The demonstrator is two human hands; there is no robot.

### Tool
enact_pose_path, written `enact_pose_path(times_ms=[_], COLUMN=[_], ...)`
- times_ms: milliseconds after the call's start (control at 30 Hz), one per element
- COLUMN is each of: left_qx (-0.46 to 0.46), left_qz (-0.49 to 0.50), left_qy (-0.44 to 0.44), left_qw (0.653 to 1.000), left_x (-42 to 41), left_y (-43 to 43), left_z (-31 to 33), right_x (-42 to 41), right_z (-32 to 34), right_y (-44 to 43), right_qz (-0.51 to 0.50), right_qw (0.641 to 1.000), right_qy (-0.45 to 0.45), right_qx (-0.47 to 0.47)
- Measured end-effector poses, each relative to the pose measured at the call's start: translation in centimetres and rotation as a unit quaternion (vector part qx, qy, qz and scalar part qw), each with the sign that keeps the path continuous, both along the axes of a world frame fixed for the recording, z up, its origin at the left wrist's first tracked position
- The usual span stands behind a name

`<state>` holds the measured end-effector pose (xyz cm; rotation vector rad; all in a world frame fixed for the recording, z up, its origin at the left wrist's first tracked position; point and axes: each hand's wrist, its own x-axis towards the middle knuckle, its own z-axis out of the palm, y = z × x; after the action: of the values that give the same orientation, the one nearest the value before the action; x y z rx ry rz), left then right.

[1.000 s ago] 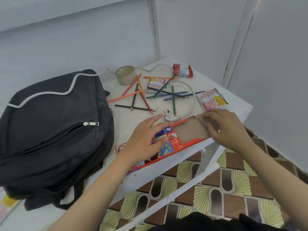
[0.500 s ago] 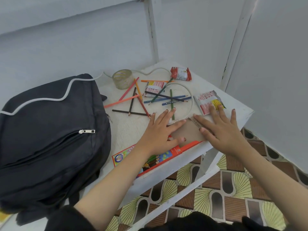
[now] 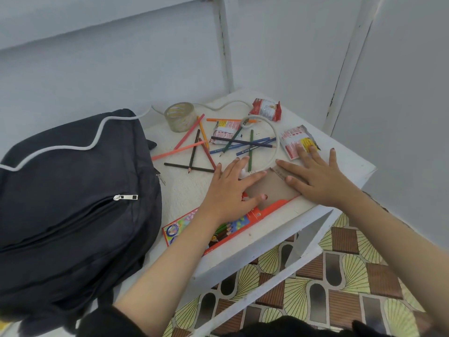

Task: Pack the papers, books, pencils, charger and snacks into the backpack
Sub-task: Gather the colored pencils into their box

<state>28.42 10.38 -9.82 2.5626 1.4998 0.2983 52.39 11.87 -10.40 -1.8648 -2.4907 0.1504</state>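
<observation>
Head view: left hand (image 3: 228, 188) flat, fingers spread, pressing on the pencil box (image 3: 218, 227) near the table (image 3: 267, 237) front edge. Right hand (image 3: 318, 178) also flat and spread, gripping nothing, on the box's open cardboard flap, fingertips reaching a snack packet (image 3: 295, 142). Loose pencils (image 3: 194, 152) scattered behind, tangled with white charger cable (image 3: 273, 142); plug probably under left fingers. Backpack (image 3: 73, 190) at left, front zip shut. Tape roll (image 3: 179, 116) behind.

Backpack (image 3: 73, 203) cut off at left and bottom frame edges. Left hand (image 3: 228, 190) covers the middle of the pencil box (image 3: 267, 211); charger plug (image 3: 244, 175) mostly hidden under its fingers. Print on snack packets (image 3: 295, 142) too blurred to read.
</observation>
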Motion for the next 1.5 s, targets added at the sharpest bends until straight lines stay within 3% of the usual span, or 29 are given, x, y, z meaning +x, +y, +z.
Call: enact_pose_path(times_ms=[200,333,400,500,600,700,767,900,1033,1133,1333,1500], left_qx=[-0.020,-0.016,-0.015,-0.009,-0.002,0.000,-0.002,-0.010,-0.026,-0.042,-0.086,-0.085], left_qz=[-0.010,0.034,0.063,0.108,0.143,0.138,0.128,0.130,0.141,0.159,0.173,0.225], left_qy=[-0.149,-0.246,-0.259,-0.245,-0.224,-0.197,-0.175,-0.143,-0.163,-0.189,-0.149,-0.163], left_qw=[0.989,0.969,0.964,0.963,0.964,0.971,0.976,0.981,0.976,0.968,0.970,0.957], left_x=[-0.7,-1.4,-1.8,-2.1,-1.8,-1.1,-0.7,0.0,0.3,0.4,-0.4,-1.9], left_y=[-0.6,-0.5,0.1,1.5,3.1,4.6,5.5,6.8,7.3,7.3,7.2,5.7], left_z=[0.6,1.4,2.0,2.8,3.2,3.4,3.3,2.9,2.8,2.9,4.4,7.2], right_x=[-0.4,-1.5,-2.3,-3.6,-4.9,-6.6,-7.3,-7.8,-7.2,-6.6,-5.5,-4.0], right_z=[0.5,1.6,2.7,4.0,4.8,5.7,5.8,5.0,5.4,6.2,7.7,9.1], right_y=[-0.6,-1.4,-0.6,2.0,4.3,5.7,6.5,7.5,7.3,6.7,4.7,3.4], right_qz=[0.032,0.021,0.015,0.000,-0.017,-0.040,-0.058,-0.071,-0.075,-0.095,-0.151,-0.214], right_qw=[0.991,0.936,0.914,0.926,0.951,0.980,0.980,0.976,0.992,0.969,0.845,0.687], right_qy=[0.109,0.324,0.359,0.295,0.166,-0.022,-0.120,-0.164,0.004,0.199,0.497,0.683], right_qx=[0.071,0.139,0.189,0.234,0.259,0.194,0.147,0.122,0.099,0.113,0.131,0.129])
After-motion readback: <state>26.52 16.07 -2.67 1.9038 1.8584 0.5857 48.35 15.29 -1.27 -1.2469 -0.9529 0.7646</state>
